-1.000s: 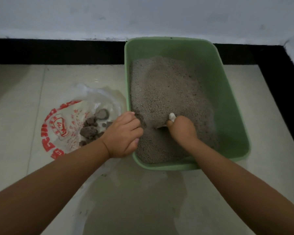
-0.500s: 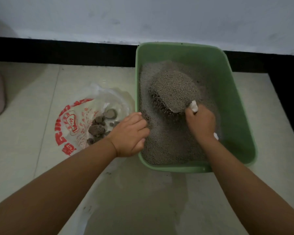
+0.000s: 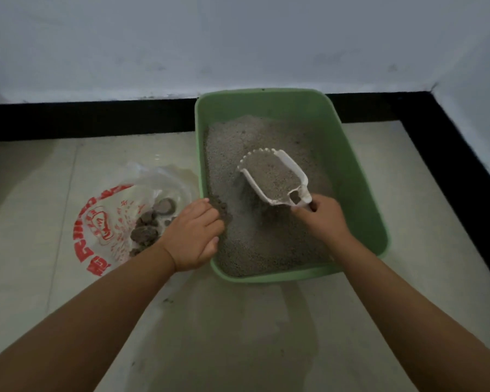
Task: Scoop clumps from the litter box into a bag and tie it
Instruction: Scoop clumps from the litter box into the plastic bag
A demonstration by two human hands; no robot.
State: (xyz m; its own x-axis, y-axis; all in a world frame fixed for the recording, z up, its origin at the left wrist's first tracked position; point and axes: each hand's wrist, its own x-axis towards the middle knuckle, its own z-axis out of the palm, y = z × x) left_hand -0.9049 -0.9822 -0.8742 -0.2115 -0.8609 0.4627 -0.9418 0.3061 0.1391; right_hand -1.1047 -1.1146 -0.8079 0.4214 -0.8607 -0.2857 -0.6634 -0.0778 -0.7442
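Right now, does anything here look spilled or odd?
Nothing much. A few dark specks lie on the floor near the green box; what they are is unclear. The scoop in the right hand holds its litter over the box, and the clumps sit on the bag.

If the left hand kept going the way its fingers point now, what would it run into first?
The left hand grips the litter box rim, fingers pointing right into the box. Going on, it would likely meet the litter first, well before the scoop; depth is uncertain.
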